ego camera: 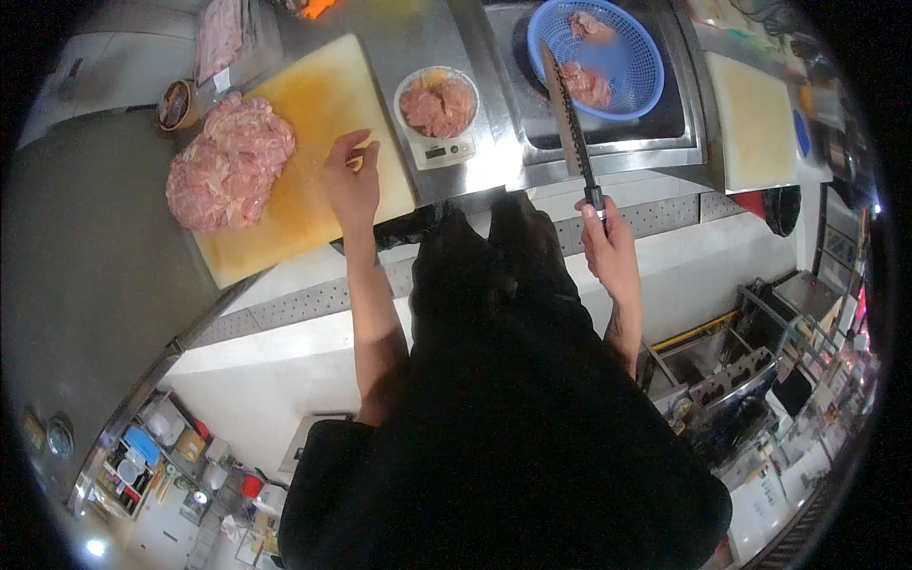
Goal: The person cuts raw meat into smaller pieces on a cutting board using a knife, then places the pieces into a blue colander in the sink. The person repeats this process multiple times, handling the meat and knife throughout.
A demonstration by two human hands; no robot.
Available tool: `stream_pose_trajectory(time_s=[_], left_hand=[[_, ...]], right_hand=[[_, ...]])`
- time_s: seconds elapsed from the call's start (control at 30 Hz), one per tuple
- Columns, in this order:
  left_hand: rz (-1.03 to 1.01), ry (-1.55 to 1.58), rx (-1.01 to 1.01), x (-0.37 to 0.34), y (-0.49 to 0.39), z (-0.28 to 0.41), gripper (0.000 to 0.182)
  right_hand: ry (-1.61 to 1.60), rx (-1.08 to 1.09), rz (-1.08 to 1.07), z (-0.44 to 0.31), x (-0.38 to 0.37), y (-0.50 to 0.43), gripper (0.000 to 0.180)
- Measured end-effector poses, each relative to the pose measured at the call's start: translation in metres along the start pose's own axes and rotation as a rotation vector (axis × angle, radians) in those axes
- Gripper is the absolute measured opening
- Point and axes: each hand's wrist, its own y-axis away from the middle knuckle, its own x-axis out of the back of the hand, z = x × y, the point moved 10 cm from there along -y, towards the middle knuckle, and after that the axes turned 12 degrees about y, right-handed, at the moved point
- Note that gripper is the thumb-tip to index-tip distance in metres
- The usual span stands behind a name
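Observation:
My right hand (610, 246) grips the black handle of a long kitchen knife (570, 117), its blade pointing away from me across the sink's front edge. The tip reaches over the rim of a blue plastic colander (641, 103) that holds pieces of raw meat (586, 85). Over the yellowed cutting board (306, 228), my left hand (353, 174) has its fingers curled and apart, with nothing visible in them. A large heap of raw meat, apparently chicken (231, 167), lies left of that hand. To its right, a bowl of raw meat (438, 107) sits on a white digital scale (443, 153).
The colander stands in a stainless steel sink (613, 153). Beyond the sink on the right is a second cutting board (755, 128). Packed meat in clear plastic (219, 39) and a small brown container (178, 105) stand at the back left. The steel counter's front edge runs before my legs.

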Motion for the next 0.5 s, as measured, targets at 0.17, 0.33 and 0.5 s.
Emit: stream_pose_trajectory(time_s=[0.17, 0.33, 0.5], left_hand=[[0.003, -0.018, 0.04, 0.023, 0.024, -0.03, 0.021], [0.056, -0.046, 0.058, 0.04, 0.042, -0.043, 0.022], [0.062, -0.032, 0.034, 0.041, 0.039, -0.038, 0.022]], right_hand=[[0.069, 0.04, -0.006, -0.008, 0.002, -0.009, 0.031], [0.059, 0.047, -0.006, -0.018, 0.006, -0.011, 0.033], [0.023, 0.07, 0.002, -0.023, 0.007, -0.009, 0.033]])
